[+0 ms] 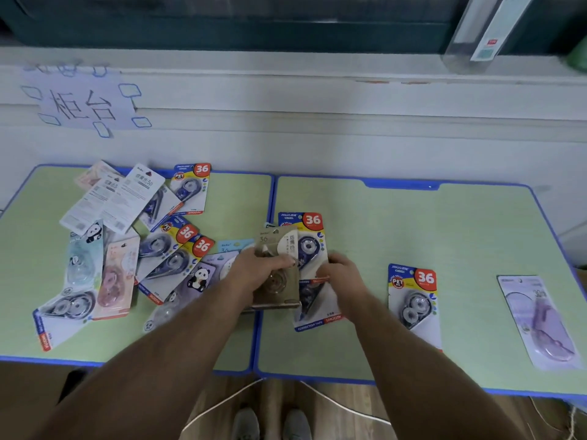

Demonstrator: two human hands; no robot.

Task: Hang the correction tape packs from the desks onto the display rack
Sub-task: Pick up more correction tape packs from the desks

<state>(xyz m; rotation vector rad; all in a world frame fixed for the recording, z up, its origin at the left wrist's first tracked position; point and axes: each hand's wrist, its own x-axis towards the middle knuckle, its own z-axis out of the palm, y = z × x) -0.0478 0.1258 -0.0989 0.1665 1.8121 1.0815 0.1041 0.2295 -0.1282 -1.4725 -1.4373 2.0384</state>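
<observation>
A tan correction tape pack [278, 274] sits at the centre of the view, over the seam between the two green desks, held in the left hand [257, 271] with thumb and fingers closed around its blister. Behind it, toward one o'clock, a blue "36" pack [309, 246] lies fanned out, and the right hand [341, 274] is closed on its lower edge; whether it has a firm pinch or only rests there I cannot tell. Another blue "36" pack [413, 296] lies flat at three o'clock on the right desk [460, 223], with a lilac pack [540, 319] further out the same way. At nine to ten o'clock a loose heap of packs [133, 242], some overlapping and some face down, covers the left desk [28, 249]. No display rack is in view.

The risk, as I judge it: the slick cards are stacked unevenly across both hands, so one could slide free on lifting, and misaligned hang holes would snag at the rack hook.
</observation>
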